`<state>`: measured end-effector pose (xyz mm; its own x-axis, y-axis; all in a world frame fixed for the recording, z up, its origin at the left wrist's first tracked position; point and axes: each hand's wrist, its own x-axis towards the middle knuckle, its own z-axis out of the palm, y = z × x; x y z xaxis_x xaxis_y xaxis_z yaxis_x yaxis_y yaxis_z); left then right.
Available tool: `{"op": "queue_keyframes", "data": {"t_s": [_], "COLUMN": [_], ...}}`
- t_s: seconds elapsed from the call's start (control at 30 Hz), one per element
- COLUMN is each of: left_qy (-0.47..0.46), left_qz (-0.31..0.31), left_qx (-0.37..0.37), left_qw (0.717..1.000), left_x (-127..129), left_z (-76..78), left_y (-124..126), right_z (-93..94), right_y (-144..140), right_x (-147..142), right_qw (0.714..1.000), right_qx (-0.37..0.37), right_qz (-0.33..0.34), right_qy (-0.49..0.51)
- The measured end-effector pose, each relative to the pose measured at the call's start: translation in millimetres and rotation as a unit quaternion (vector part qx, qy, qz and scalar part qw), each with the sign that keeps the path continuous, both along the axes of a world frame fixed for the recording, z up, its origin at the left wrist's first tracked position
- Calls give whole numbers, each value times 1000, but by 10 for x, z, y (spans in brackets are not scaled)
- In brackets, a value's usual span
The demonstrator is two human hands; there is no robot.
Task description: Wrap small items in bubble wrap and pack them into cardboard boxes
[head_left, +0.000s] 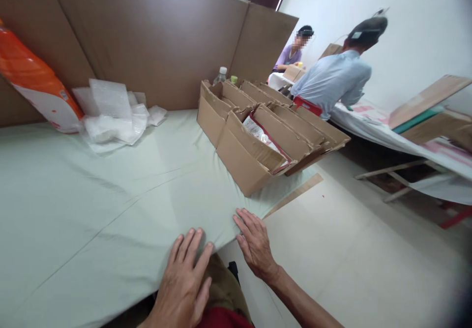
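Note:
My left hand (187, 274) rests on the front edge of the cloth-covered table (121, 190), fingers stretched out and holding nothing. To its right, my right hand (255, 242) lies over the table's edge near the corner, also with straight fingers and nothing in it. Just beyond my right hand stands an open cardboard box (236, 156) split into several compartments. A white and red packet (263, 134) shows inside one compartment. Both hands are apart from the box.
An orange and white bottle (44, 82) and a pile of clear plastic bags (114, 114) are at the back left, before a cardboard panel (147, 38). Clear bottle (221, 74) sits behind the box. Two people, one in a light blue shirt (332, 79), sit at other tables.

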<state>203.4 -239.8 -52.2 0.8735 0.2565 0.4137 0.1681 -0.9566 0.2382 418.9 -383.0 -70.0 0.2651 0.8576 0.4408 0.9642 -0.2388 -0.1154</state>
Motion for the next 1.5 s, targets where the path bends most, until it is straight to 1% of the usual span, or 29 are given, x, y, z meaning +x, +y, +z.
{"op": "queue_keyframes", "data": {"t_s": [0.1, 0.17, 0.23, 0.27, 0.33, 0.4, 0.47, 0.53, 0.57, 0.63, 0.7, 0.73, 0.8, 0.83, 0.87, 0.93, 1.03, 1.1, 1.13, 1.17, 1.2, 1.23, 1.27, 1.3, 1.33, 1.37, 1.4, 1.43, 1.5], "left_qy": [7, 11, 6, -1, -22, -41, -53, -64, -70, -81, -97, -108, -129, -134, -138, -144, -163, -163, -161, -160, -161, -161, -162, -160, -156, -152, -147, -144, -138], "left_qz": [-15, -27, -41, -48, -58, -63, -58, -53, -52, -55, -63, -71, -74, -61, -32, 57, 189, 234, 243, 246, 246, 245, 245, 245, 241, 234, 223, 207, 173], "left_qx": [4, 19, 34, 40, 48, 55, 56, 54, 54, 55, 48, 36, -14, -53, -96, -184, -288, -342, -364, -380, -393, -402, -410, -419, -429, -442, -455, -469, -496], "left_qw": [1000, 999, 999, 998, 997, 996, 995, 995, 995, 994, 992, 991, 989, 988, 985, 971, 925, 895, 885, 877, 871, 867, 863, 860, 856, 853, 849, 846, 840], "left_x": [160, 236, 270, 274, 271, 267, 275, 294, 306, 325, 324, 311, 250, 202, 144, 13, -177, -275, -312, -339, -356, -362, -358, -342, -317, -282, -241, -192, -83], "left_z": [44, 4, -61, -92, -134, -148, -146, -148, -153, -171, -189, -195, -196, -188, -176, -137, -52, 14, 48, 83, 119, 156, 193, 229, 261, 290, 314, 333, 360], "left_y": [27, 19, 3, -5, -12, -11, -6, -6, -8, -13, -8, 2, 50, 90, 140, 266, 471, 581, 622, 655, 681, 699, 714, 725, 735, 743, 751, 759, 770], "right_z": [6, 48, 160, 254, 529, 894, 1274, 1575, 1678, 1781, 1785, 1770, 1743, 1740, 1748, 1796, 1909, 1964, 1973, 1965, 1939, 1891, 1820, 1724, 1603, 1457, 1291, 1110, 739], "right_y": [2, -1, -12, -18, -13, 36, 144, 299, 386, 561, 710, 770, 849, 869, 876, 852, 714, 557, 462, 360, 253, 146, 41, -61, -155, -242, -319, -384, -475], "right_x": [-10, -13, 2, 19, 78, 178, 326, 518, 621, 815, 946, 974, 945, 890, 814, 622, 352, 252, 233, 230, 241, 260, 282, 304, 323, 337, 347, 354, 361], "right_qw": [1000, 1000, 1000, 999, 997, 990, 979, 972, 971, 975, 983, 987, 992, 993, 992, 986, 969, 958, 957, 959, 964, 968, 968, 960, 950, 942, 940, 948, 968], "right_qx": [2, -3, 5, 21, 73, 134, 168, 165, 151, 112, 81, 77, 86, 93, 101, 100, 77, 58, 57, 65, 87, 126, 178, 235, 273, 284, 269, 222, 111], "right_qz": [3, 10, 17, 15, -7, -46, -82, -112, -121, -130, -118, -101, -41, -3, 38, 119, 234, 280, 283, 271, 245, 206, 153, 91, 30, -20, -58, -78, -82], "right_qy": [5, 11, 20, 23, 15, -22, -79, -126, -139, -140, -113, -98, -78, -72, -69, -52, 4, 32, 38, 44, 53, 69, 91, 120, 151, 178, 200, 213, 209]}}
